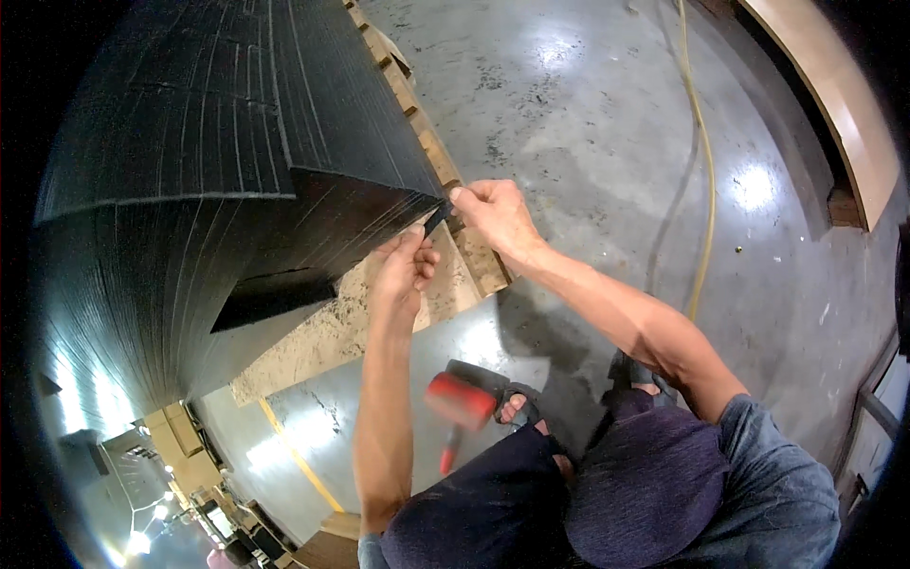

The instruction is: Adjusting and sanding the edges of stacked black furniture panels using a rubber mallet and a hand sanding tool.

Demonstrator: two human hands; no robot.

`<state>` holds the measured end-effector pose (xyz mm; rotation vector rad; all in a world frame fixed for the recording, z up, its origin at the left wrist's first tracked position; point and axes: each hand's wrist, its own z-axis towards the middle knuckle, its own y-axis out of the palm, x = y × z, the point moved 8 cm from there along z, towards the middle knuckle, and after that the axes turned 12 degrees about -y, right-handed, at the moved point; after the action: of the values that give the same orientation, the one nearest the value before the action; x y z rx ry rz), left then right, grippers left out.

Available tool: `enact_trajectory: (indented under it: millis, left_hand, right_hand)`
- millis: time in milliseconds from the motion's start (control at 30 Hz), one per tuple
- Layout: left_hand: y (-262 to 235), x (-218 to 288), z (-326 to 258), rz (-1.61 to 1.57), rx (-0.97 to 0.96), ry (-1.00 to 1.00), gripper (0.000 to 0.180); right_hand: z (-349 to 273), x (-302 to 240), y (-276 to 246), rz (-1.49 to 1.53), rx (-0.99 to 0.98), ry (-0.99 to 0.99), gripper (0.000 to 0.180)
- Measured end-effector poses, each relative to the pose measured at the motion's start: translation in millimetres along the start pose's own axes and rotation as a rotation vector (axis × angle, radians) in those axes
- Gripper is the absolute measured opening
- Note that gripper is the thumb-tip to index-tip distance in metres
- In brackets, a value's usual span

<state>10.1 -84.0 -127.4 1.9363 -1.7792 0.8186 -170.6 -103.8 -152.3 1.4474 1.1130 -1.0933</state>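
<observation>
A large block covered in black, creased sheeting that looks like stretch film (pixel 209 104) stands on a wooden pallet (pixel 427 137). At its near right corner, a short black strip (pixel 437 219) runs between my two hands. My left hand (pixel 403 270) is closed, with thumb and forefinger pinching the strip's lower end. My right hand (pixel 495 213) pinches the upper end, right beside the pallet's edge. Whether the strip is part of the black covering, I cannot tell.
A blurred red cylinder with a red handle (pixel 461 402) is near my left foot. A yellow hose or cord (pixel 706 180) crosses the grey floor on the right. A pale board (pixel 834 95) stands at the far right. Cardboard-coloured boxes (pixel 175 436) are at lower left.
</observation>
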Motion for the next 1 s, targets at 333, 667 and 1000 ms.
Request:
enact_trajectory:
  millis: [333, 667, 1000]
  left_hand:
    - [1, 21, -36, -0.106, 0.03, 0.295, 0.025]
    - [-3, 10, -24, -0.131, 0.04, 0.135, 0.023]
    - [-4, 66, -104, -0.226, -0.111, 0.359, 0.028]
  right_hand:
    - [-2, -63, 3, -0.052, -0.004, -0.174, 0.037]
    - [1, -45, 5, -0.082, -0.025, -0.059, 0.036]
    - [-7, -146, 9, 0.168, -0.206, -0.325, 0.034]
